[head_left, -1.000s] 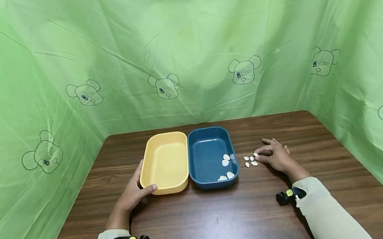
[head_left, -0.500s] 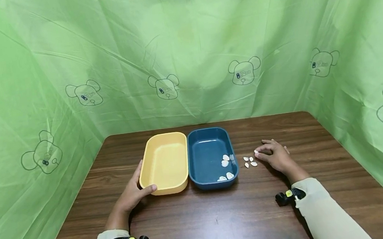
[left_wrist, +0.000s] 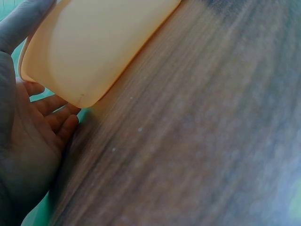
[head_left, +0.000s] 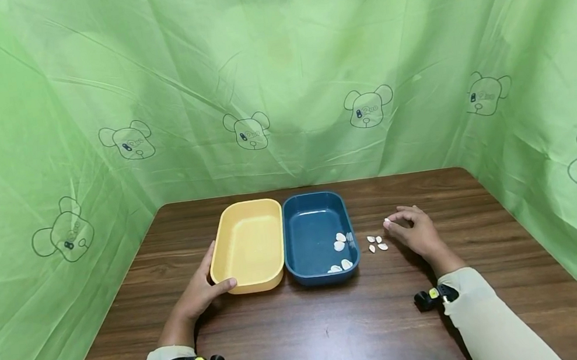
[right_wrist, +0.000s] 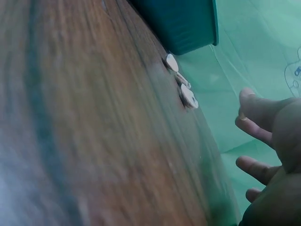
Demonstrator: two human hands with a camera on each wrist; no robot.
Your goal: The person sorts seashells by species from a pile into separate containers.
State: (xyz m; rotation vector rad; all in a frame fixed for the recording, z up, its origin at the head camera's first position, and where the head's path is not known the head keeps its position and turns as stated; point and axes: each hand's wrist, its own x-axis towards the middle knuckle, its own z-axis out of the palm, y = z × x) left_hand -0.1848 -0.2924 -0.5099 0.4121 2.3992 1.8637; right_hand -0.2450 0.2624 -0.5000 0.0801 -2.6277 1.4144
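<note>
My left hand (head_left: pixel 198 289) grips the yellow plastic bin (head_left: pixel 249 288) at its near left corner, thumb over the rim and fingers along the outer side. Beside it stands a blue bin (head_left: pixel 325 279) with several small white shells (head_left: pixel 339 245) on its floor. My right hand (head_left: pixel 421 235) is raised a little above the table, right of the blue bin. Between thumb and forefinger it pinches a small white shell (head_left: pixel 387 220), mostly hidden by the fingertips. Several loose shells (head_left: pixel 382 247) lie on the table between that hand and the blue bin.
Both bins rest side by side on a brown wood-grain table (head_left: pixel 305 342). A green cloth (head_left: pixel 288 74) with printed bear heads hangs around the back and sides. Black wrist cameras sit on both forearms.
My right hand has picked a shell from the loose group and lifted it slightly up and away. The left hand and both bins have stayed in place.
</note>
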